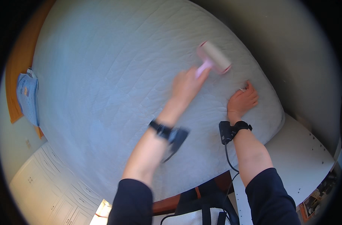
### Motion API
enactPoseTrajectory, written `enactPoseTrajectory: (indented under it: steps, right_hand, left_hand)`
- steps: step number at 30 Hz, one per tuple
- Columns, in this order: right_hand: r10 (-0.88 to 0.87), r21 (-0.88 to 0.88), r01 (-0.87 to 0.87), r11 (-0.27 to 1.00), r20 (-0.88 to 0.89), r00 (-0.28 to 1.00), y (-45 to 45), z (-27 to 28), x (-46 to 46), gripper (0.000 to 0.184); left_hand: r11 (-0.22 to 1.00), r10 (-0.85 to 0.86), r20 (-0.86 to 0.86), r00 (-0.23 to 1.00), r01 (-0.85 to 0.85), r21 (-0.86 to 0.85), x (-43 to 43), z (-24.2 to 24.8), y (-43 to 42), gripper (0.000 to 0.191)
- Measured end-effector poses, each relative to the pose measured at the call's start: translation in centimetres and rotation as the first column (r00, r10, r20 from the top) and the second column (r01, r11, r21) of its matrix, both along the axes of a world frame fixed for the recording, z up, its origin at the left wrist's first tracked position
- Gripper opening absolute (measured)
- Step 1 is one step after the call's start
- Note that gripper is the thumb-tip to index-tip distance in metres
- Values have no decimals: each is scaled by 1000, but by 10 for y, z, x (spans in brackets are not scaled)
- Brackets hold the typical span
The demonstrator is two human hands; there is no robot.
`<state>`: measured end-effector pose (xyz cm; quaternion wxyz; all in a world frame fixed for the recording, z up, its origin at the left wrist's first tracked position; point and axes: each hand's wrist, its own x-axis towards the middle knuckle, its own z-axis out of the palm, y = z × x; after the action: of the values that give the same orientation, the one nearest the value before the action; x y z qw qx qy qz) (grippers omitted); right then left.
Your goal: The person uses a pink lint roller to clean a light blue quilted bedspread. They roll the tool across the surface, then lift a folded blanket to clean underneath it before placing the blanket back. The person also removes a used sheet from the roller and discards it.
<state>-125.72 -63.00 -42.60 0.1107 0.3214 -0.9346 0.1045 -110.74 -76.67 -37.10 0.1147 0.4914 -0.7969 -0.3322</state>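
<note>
My left hand (pixel 188 84) grips the pink handle of a lint roller (pixel 214 57). The roller's pale cylinder lies over the pale quilted mattress (pixel 117 84), near its right side; motion blurs both hand and roller. On the mattress to the right rests my right hand (pixel 243 99), its fingers partly curled. A small white scrap (pixel 242 90) shows beside its thumb, but whether the fingers hold it is unclear. Each wrist wears a black strap with a small box and a cable.
A grey wall (pixel 272 50) borders the mattress on the right. A white panel with small holes (pixel 294 149) stands at the near right corner. Left are a wooden headboard (pixel 15 92), a folded blue cloth item (pixel 27 95) and white cabinets (pixel 50 182). Cables hang from my wrists.
</note>
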Motion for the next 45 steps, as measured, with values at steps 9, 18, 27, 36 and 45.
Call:
enactPoseTrajectory:
  steps: [9,18,27,36,45]
  right_hand:
    - [18,-29,-17,999,23,1000,-1,4,-1,41]
    - [29,-28,-29,999,-14,999,3,1,0,43]
    - [27,-14,-27,1000,-18,999,2,4,0,43]
    - [0,19,-1,1000,31,1000,4,0,-1,41]
    - [-8,53,7,999,21,1000,6,-2,-3,42]
  left_hand:
    - [961,45,129,991,-78,264,211,40,17,33]
    - [978,87,51,995,-95,187,137,24,-6,34]
    - [995,-67,-69,995,72,67,38,-6,-78,49]
    - [974,116,502,857,-198,114,298,50,1,27]
    - [996,2,-33,999,-5,-85,-39,-24,-146,64]
